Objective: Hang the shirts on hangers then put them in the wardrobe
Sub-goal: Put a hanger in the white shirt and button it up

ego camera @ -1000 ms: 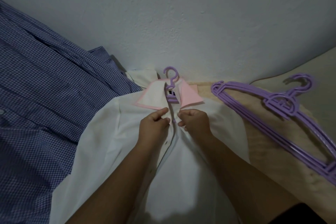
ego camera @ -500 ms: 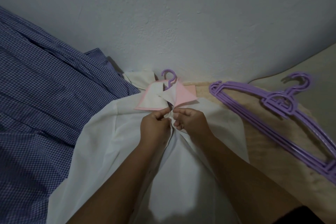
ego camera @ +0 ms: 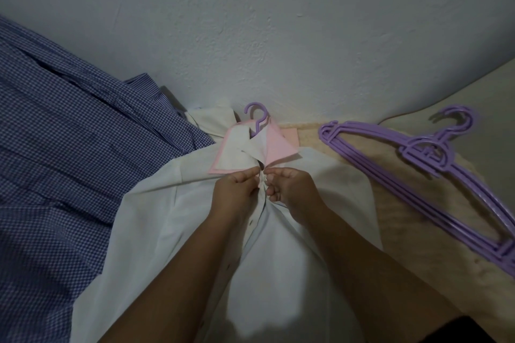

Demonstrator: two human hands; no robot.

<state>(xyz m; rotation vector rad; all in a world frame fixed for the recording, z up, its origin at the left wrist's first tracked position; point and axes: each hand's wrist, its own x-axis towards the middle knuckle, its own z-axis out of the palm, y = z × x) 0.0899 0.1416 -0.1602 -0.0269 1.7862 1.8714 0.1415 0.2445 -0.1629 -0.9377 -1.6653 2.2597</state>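
left hand (ego camera: pixel 237 189): pinches left placket edge of white shirt (ego camera: pixel 156 231), just under collar
right hand (ego camera: pixel 289 186): pinches right edge, opposite
shirt: flat on bed, long axis toward body, hanger hook (ego camera: pixel 256 117) beyond collar, equidistant from hands
spare hangers (ego camera: pixel 418 172): right, nearer right hand
checked shirts (ego camera: pixel 69 161): left

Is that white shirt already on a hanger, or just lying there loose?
On a hanger: a purple hook sticks out above the pink collar of the white shirt, which lies flat while both hands pinch its front.
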